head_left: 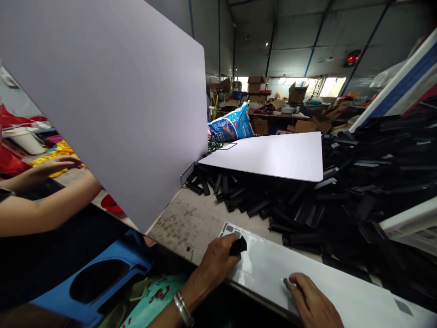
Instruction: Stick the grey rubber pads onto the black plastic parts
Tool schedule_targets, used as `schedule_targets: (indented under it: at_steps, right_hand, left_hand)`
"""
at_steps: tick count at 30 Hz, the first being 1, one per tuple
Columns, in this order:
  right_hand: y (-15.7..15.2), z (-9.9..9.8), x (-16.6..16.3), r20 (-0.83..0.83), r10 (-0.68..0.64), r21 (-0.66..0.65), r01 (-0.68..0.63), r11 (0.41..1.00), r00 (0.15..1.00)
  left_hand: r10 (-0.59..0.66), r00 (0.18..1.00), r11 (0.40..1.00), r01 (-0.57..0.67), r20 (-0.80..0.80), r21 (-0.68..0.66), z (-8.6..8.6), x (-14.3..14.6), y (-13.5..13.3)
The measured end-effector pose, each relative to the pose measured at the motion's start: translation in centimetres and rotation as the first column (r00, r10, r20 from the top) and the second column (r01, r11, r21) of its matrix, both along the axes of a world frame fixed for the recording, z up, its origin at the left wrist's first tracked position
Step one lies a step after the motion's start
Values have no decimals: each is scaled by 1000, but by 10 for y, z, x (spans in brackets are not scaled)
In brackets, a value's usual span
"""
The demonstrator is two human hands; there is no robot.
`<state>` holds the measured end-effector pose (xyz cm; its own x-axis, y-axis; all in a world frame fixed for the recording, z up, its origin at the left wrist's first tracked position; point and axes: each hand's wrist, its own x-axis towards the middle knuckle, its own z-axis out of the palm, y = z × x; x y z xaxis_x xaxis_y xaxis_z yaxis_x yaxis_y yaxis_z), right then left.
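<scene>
My left hand [218,255], with a metal bangle at its wrist, is closed around a short black plastic piece [238,246]. It is over the left end of a glossy white sheet [290,266] along the table's near edge. Several grey pads [232,230] stick to that end of the sheet, partly covered by the hand. My right hand [312,298] pinches a small grey piece [286,283] between thumb and finger, farther right above the same sheet. A lone grey pad [403,307] is at the sheet's right end.
Black plastic pieces [362,196] pile up at right and behind the sheet. One white board [136,100] stands upright at left; another white board [273,157] lies on the pieces. A co-worker's arms [51,207] reach behind the upright board. A blue stool [112,269] is below.
</scene>
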<state>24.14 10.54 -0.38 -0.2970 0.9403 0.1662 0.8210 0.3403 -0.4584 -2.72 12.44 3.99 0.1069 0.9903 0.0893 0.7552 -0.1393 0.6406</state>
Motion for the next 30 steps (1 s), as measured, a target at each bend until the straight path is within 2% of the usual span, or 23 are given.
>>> schedule_targets:
  at_steps: [2, 4, 10, 17, 24, 30]
  right_hand:
    - [23, 9, -20, 37, 75, -40, -73, 997, 997]
    - [44, 13, -43, 76, 86, -30, -84, 996, 993]
    - [84, 12, -99, 207, 144, -36, -139, 990, 968]
    - [91, 14, -125, 244, 179, -112, -156, 981, 953]
    - [94, 13, -130, 197, 155, -157, -125, 980, 968]
    - [95, 13, -136, 158, 107, -161, -81, 984, 982]
  left_hand:
    - [-24, 1000, 1000, 24, -9, -15, -6, -8, -7]
    - [-60, 997, 998, 59, -54, -28, -12, -10, -12]
    - [-183, 923, 978, 137, -338, -155, -19, -5, -13]
    - [-204, 921, 974, 155, -333, -168, -21, -3, -11]
    - [-219, 929, 967, 167, -297, -192, -14, -4, -9]
    - [-211, 933, 969, 159, -290, -191, -22, -3, -11]
